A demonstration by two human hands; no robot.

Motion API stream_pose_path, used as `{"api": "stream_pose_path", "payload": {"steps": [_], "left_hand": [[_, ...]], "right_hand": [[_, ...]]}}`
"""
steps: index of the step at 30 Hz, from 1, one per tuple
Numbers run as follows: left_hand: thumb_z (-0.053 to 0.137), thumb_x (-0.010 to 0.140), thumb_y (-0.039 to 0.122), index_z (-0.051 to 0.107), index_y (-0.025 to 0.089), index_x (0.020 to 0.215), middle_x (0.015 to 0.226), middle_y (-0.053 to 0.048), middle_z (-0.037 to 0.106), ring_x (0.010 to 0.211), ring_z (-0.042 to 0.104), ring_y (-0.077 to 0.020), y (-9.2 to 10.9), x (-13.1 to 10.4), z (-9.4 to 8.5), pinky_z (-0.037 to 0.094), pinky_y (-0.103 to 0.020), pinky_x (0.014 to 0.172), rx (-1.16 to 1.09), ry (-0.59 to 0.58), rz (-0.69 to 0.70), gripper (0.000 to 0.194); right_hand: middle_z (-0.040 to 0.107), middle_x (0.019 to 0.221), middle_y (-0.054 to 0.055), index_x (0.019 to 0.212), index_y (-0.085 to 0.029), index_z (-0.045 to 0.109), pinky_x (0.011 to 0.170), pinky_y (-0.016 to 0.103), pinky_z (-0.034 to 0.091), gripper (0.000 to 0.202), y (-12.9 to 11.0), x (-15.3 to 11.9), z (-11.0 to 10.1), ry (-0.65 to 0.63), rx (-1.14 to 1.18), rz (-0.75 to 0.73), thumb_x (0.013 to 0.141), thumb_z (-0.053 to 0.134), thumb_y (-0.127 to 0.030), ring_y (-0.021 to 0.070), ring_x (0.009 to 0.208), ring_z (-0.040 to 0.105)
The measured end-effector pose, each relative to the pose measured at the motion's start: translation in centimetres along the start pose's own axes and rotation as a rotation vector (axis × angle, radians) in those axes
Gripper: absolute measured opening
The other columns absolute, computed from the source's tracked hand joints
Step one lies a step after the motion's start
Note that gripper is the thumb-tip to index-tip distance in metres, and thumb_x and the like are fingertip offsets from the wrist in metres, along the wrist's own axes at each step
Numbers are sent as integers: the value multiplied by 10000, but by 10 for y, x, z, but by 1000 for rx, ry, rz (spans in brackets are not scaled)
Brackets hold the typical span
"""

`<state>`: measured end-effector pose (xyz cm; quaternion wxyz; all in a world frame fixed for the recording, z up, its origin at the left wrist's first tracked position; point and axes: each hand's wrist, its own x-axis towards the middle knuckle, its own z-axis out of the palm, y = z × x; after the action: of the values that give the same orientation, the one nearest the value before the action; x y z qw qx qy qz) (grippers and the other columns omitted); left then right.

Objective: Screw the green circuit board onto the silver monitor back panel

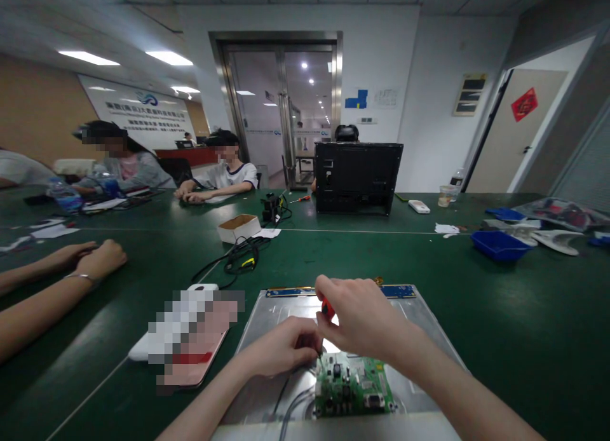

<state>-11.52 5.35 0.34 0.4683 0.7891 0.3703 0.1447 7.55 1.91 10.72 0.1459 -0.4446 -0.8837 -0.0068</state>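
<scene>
A green circuit board (352, 385) lies on the silver metal back of a display panel (410, 320). My right hand (366, 314) is closed around the red and black handle of a screwdriver (326, 310), held upright above the board's upper left corner. At that corner, my left hand (288, 347) has its fingertips pinched together by the screwdriver's thin shaft; whether they grip the shaft or a small screw is hidden. A narrow blue circuit strip (399, 291) runs along the panel's far edge, and dark cables (290, 406) lead away from the board's left side.
Two phones (203, 358) lie left of the panel, with another person's hands (102, 261) beyond. Ahead are a small open box (239, 227), black cables (238, 257) and an upright black monitor (358, 177). A blue tray (499, 245) sits at the right. Several people sit around the green table (515, 314).
</scene>
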Motion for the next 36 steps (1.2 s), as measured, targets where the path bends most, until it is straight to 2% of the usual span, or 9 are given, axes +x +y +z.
{"api": "stream_pose_path", "payload": {"steps": [3,7,10,14,19,22,25,31,36], "left_hand": [[573,699,125,552,175,723,687,42,510,654,475,-139,0,0,0,366,-227,605,6,-12,36,60],[570,712,148,605,178,811,772,14,588,716,538,-163,-1,0,-1,411,-240,648,14,-28,-10,110],[572,700,151,606,177,820,767,15,589,709,537,-160,-2,-1,0,414,-233,632,12,-7,-47,127],[576,687,141,585,170,756,686,38,534,651,485,-144,-2,0,0,390,-231,607,34,-3,2,75],[570,709,123,603,176,814,757,22,581,698,535,-158,-2,-1,0,414,-240,631,15,-25,-1,122],[581,708,124,596,175,828,754,25,563,682,520,-151,-6,0,0,411,-234,614,14,-21,-28,132],[582,695,123,585,171,805,710,36,530,668,495,-148,-7,0,1,404,-232,614,-7,-25,-16,120],[567,719,119,588,171,805,740,25,561,674,511,-146,-1,-1,0,402,-235,628,10,-24,0,102],[583,701,123,565,174,793,699,41,520,653,489,-142,-2,-1,0,370,-230,595,16,-4,-15,107]], "right_hand": [[694,829,19,922,-205,526,503,277,249,173,0,-2,-2,-7,43,-48,805,590,-316,172,639,606],[693,738,21,890,-226,547,520,267,252,217,-1,-1,0,-24,-53,24,901,530,-442,193,627,618],[691,734,20,910,-223,546,511,270,240,161,-1,0,1,-19,-59,27,918,510,-380,189,616,618],[694,833,19,915,-204,516,495,272,233,159,0,-2,0,12,38,-47,797,593,-277,171,639,615],[698,729,13,856,-222,542,508,279,197,210,1,0,3,0,-56,11,896,552,-428,193,630,630],[710,774,17,905,-220,555,510,281,206,114,2,1,3,3,-35,8,884,551,-332,186,645,633],[711,867,20,956,-208,545,526,274,254,173,4,-1,-1,-3,55,-45,799,596,-261,175,691,635],[714,744,25,898,-227,578,524,279,227,266,3,1,1,-17,-66,19,931,508,-482,203,655,649],[725,840,23,1001,-210,544,518,274,248,163,1,1,-1,-23,29,-26,849,570,-264,185,681,651]]}}
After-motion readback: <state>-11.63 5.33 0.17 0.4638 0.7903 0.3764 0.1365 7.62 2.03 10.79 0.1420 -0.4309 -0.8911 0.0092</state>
